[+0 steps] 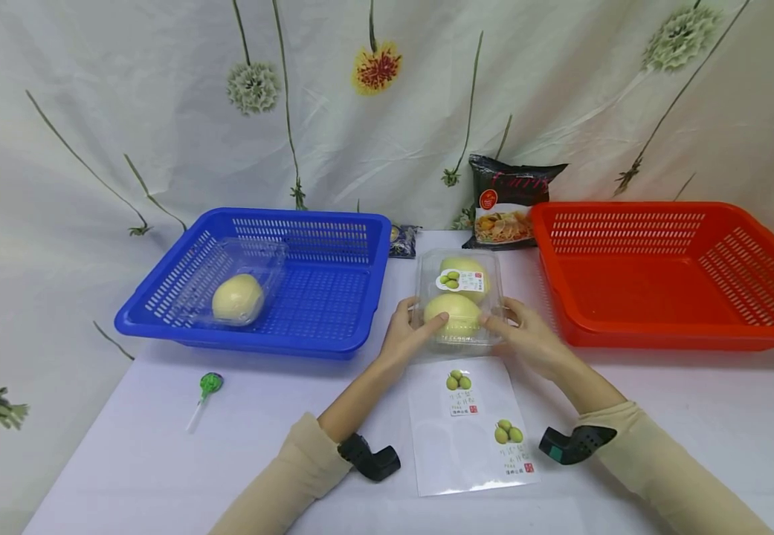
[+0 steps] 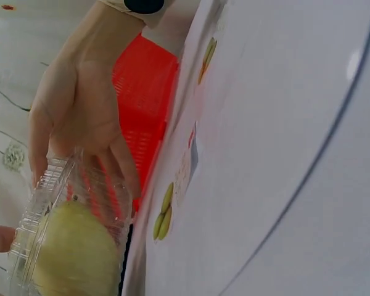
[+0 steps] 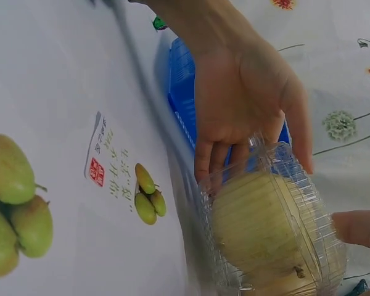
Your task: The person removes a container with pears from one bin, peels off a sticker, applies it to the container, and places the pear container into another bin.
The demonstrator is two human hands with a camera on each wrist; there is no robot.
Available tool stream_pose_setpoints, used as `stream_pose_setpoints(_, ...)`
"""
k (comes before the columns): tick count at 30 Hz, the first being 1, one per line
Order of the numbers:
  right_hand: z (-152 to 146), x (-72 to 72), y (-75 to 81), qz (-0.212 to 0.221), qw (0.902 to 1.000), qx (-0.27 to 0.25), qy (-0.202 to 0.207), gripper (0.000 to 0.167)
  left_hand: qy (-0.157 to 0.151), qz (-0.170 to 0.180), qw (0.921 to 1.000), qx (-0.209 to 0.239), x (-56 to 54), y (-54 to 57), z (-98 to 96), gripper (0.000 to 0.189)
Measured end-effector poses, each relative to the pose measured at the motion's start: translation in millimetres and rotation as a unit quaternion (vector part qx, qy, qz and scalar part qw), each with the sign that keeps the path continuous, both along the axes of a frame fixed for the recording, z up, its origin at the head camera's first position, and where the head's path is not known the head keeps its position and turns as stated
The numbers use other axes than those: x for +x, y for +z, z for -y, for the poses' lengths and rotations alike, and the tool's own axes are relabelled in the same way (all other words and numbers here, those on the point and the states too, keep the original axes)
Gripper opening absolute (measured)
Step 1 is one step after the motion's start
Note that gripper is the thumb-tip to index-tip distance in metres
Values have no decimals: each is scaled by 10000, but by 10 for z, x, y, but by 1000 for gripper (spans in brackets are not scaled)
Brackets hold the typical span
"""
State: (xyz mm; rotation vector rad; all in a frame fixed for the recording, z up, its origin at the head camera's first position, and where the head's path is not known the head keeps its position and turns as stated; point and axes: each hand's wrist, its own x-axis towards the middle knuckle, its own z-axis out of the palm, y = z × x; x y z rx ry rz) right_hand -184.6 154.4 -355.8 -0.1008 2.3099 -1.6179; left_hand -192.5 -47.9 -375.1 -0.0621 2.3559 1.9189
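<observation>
Clear plastic container (image 1: 430,276), holding two pale fruits (image 1: 452,315), is positioned between the blue basket (image 1: 253,339) and red basket (image 1: 681,336), just beyond the label sheet (image 1: 442,461). Left hand (image 1: 403,336) and right hand (image 1: 531,339) grip its sides, thumbs on top. Walls: likely thin, slick, easily dented; load: probably moderate. Support low at both sides. From where I stand, lid closure cannot be confirmed.

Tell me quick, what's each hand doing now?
Left hand: holding the clear fruit box by its left side.
Right hand: holding the same box by its right side.
</observation>
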Motion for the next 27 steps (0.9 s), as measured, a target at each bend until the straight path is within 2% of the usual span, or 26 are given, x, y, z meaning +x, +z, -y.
stream_pose_setpoints(7,-20,29,174,43,9998,-168,102,82,218,-474,9986,43,67,110,-36,71)
stream_pose_setpoints(13,-78,32,342,-172,9998,-31,82,83,309,-588,9976,212,133,310,-81,68)
stream_pose_setpoints(21,-188,11,532,-523,9984,60,200,80,185,-636,9968,458,143,539,-125,66)
stream_pose_setpoints(27,-283,19,667,-596,9979,238,3,78,38,-768,9946,697,126,649,-189,65)
